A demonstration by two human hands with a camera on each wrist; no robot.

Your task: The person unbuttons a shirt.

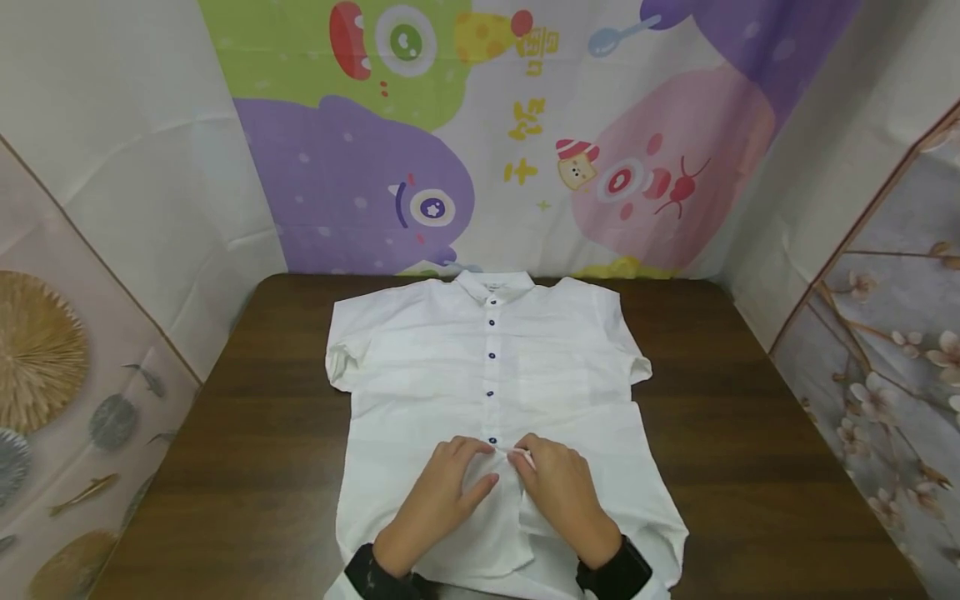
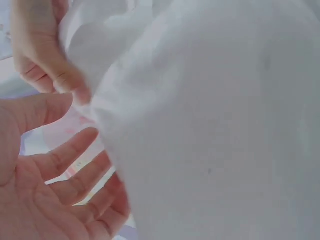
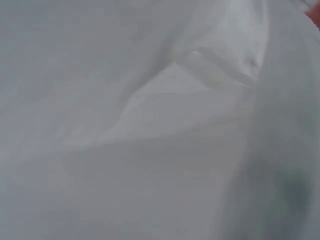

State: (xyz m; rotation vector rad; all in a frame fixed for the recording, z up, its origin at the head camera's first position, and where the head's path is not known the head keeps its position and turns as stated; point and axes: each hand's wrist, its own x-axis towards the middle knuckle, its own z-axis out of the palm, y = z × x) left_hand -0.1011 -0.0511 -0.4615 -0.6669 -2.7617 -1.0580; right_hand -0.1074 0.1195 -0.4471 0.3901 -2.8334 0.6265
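A white short-sleeved shirt (image 1: 420,375) lies front up, its collar (image 1: 495,285) at the far side. Dark buttons run down the placket, the lowest visible button (image 1: 492,440) just above the hands. My right hand (image 1: 562,487) pinches the edge of the front placket between thumb and fingers. Close on its left, my left hand (image 1: 442,492) has thumb and forefinger spread, forefinger tip right at the placket below that button. The left wrist view shows the left fingers (image 2: 75,155) loosely extended beside the cloth. White cloth fills most of the right wrist view.
The shirt rests on a dark brown wooden table (image 1: 247,450), with bare wood on both sides. A cartoon-printed curtain (image 1: 517,217) hangs behind the table's back edge. Patterned panels (image 1: 885,375) stand at the left and right.
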